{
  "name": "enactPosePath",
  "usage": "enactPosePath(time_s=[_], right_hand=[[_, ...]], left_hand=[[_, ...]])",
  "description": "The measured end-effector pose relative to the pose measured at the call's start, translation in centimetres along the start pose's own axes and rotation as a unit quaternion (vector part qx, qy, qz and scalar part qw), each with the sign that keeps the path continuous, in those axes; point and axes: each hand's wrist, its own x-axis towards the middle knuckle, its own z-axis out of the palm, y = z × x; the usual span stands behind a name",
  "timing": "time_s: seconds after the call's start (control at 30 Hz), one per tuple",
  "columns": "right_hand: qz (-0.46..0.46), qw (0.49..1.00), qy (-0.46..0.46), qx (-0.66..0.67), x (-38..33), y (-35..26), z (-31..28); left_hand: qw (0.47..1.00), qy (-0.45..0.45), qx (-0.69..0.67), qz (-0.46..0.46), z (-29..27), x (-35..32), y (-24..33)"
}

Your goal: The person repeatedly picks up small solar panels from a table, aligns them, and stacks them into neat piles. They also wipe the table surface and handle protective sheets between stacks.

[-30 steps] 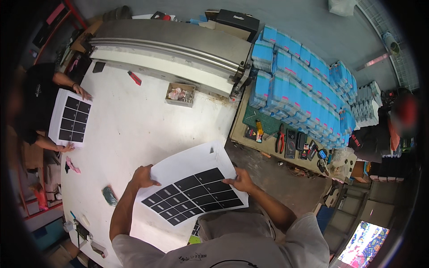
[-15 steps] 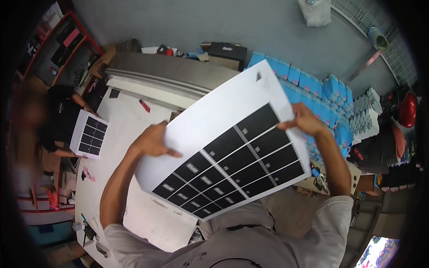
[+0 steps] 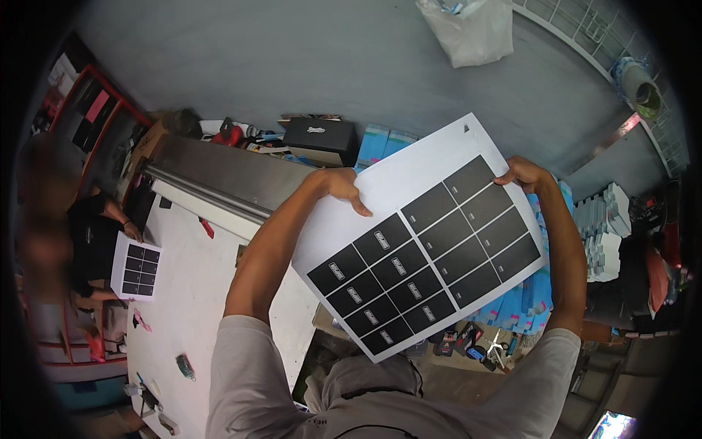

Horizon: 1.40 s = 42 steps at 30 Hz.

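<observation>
My left hand (image 3: 342, 189) grips the upper left edge of a large white printed sheet (image 3: 424, 172), thumb lying across its face. At the sheet's upper right edge, my right hand (image 3: 523, 174) pinches it, the other fingers mostly behind. Rows of black rectangles fill the lower part of the sheet, several with small pale labels. It is held up at a slant in front of me, over the space right of the white table (image 3: 190, 278). Whether more sheets lie beneath it, I cannot tell.
At the far left another person (image 3: 91, 234) holds a similar printed sheet (image 3: 139, 267). Blue packages (image 3: 376, 143) stand behind my sheet, with white stacked pieces (image 3: 603, 234) to the right. A long metal machine (image 3: 227, 172) borders the table. A plastic bag (image 3: 468, 33) hangs on the wall.
The sheet has shifted to the right and turned to face me more squarely. My left hand has moved up and right with it. Both hands keep hold. The view has shifted too.
</observation>
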Motion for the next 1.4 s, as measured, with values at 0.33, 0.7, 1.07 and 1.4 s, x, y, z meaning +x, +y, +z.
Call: enactPosePath(time_s=[0.33,0.7,1.07,1.4], right_hand=[[0.02,0.998,0.008,-0.051,12.7,12.1,-3.3],[-0.035,0.917,0.26,-0.3,11.5,13.2,-2.2],[-0.581,0.63,0.464,-0.225,-23.0,-5.2,16.9],[-0.762,0.561,-0.193,-0.258,-36.5,-7.7,43.0]], left_hand=[[1.0,0.018,-0.001,0.009,3.2,13.8,-3.8],[0.991,0.124,-0.054,0.014,5.3,9.5,-1.5],[0.973,0.222,0.017,0.052,10.0,9.6,-7.0],[0.737,0.663,-0.098,0.086,26.0,-17.7,-25.6]])
